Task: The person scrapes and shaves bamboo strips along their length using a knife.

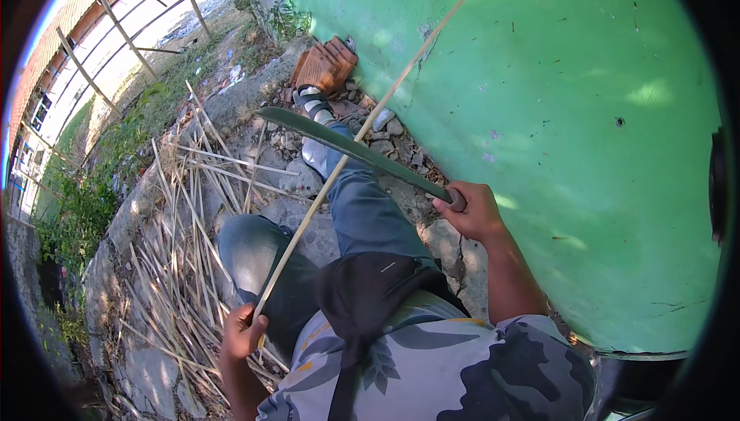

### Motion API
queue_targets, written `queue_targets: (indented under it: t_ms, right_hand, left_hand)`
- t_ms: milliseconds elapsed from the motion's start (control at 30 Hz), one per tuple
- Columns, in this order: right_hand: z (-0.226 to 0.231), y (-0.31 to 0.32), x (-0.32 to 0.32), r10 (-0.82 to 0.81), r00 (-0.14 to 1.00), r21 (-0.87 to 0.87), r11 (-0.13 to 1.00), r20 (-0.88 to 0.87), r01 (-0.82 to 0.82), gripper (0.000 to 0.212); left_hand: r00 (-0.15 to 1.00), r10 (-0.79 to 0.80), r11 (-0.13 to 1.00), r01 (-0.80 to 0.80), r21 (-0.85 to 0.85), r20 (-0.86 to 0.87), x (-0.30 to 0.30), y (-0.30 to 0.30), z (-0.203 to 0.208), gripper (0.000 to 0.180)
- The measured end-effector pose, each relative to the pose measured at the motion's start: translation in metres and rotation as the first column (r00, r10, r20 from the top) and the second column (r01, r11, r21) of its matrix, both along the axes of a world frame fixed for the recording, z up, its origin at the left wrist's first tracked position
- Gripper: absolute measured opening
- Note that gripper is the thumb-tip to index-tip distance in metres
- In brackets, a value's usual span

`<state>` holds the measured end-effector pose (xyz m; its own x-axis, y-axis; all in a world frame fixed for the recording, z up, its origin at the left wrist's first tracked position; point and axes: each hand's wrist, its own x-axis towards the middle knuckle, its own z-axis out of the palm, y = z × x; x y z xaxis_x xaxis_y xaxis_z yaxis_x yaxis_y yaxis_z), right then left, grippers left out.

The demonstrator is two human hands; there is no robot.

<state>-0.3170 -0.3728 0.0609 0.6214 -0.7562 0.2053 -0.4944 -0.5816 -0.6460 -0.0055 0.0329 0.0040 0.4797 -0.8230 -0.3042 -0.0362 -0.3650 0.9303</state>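
A long, pale bamboo strip point(317, 203) slants up across my legs toward the green wall, its lower end gripped in my left hand point(244, 331). My right hand point(472, 211) is closed around the handle of a machete point(339, 143). The dark, broad blade points up and left, crossing the strip above my outstretched leg. From this view I cannot tell whether blade and strip touch. Many similar thin strips point(193, 267) lie in a loose heap on the stone ground left of my knee.
A green wall point(570, 136) rises close on my right. Stacked reddish roof tiles point(327, 65) stand beyond my foot, with rubble point(385, 132) along the wall's base. At left are green plants point(89, 213) past the stone edge, and a pole fence point(127, 31).
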Motion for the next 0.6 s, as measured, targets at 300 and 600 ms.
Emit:
queue_targets:
  t_ms: [300, 600]
  right_hand:
    - [0.048, 0.019, 0.033, 0.040, 0.996, -0.039, 0.999, 0.074, -0.037, 0.027]
    - [0.050, 0.010, 0.066, 0.189, 0.974, -0.119, 0.977, 0.123, -0.175, 0.038]
  left_hand:
    - [0.937, 0.325, 0.941, -0.306, -0.147, 0.129, -0.030, 0.014, -0.022, 0.053]
    - [0.886, 0.461, 0.870, -0.463, -0.170, -0.052, -0.041, 0.028, -0.024, 0.049]
